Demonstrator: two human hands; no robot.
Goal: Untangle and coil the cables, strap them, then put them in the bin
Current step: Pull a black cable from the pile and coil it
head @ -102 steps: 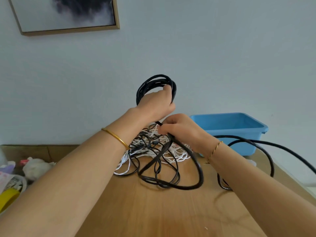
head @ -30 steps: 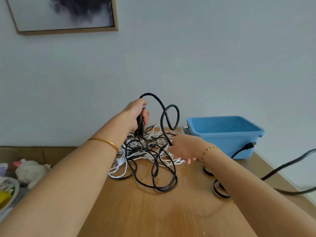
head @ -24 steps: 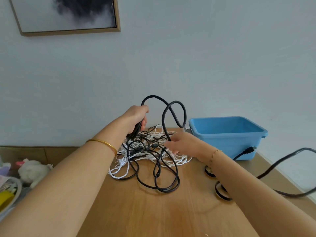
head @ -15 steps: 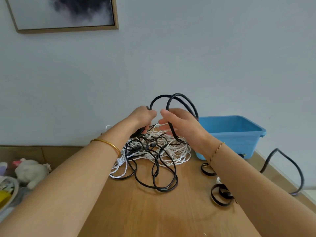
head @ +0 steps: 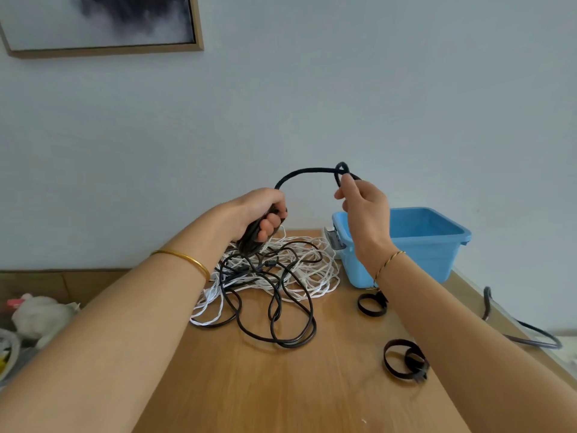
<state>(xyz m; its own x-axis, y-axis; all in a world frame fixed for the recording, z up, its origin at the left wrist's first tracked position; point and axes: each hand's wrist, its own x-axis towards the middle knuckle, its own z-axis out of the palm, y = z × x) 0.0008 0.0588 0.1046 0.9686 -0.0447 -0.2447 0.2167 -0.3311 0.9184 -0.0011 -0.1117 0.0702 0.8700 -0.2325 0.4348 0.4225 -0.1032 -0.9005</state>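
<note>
My left hand (head: 260, 214) grips a bundle of thick black cable (head: 304, 172) above the tangle. The cable arcs up and right to my right hand (head: 363, 204), which pinches it at a small loop near the top. Below lies a tangled pile of thin black cable (head: 274, 307) and white cable (head: 315, 282) on the wooden table (head: 281, 392). The blue bin (head: 418, 245) stands at the back right. Two black straps (head: 370, 304) (head: 402, 360) lie curled on the table by my right forearm.
A trailing length of the black cable (head: 524, 332) hangs off the table's right edge. Left of the table sit a soft white toy (head: 40, 314) and other clutter. A framed picture (head: 103, 23) hangs on the wall.
My hands have drawn apart: the right hand rose and moved right, pulling the black cable into a wide arc. The trailing cable at right dropped lower.
</note>
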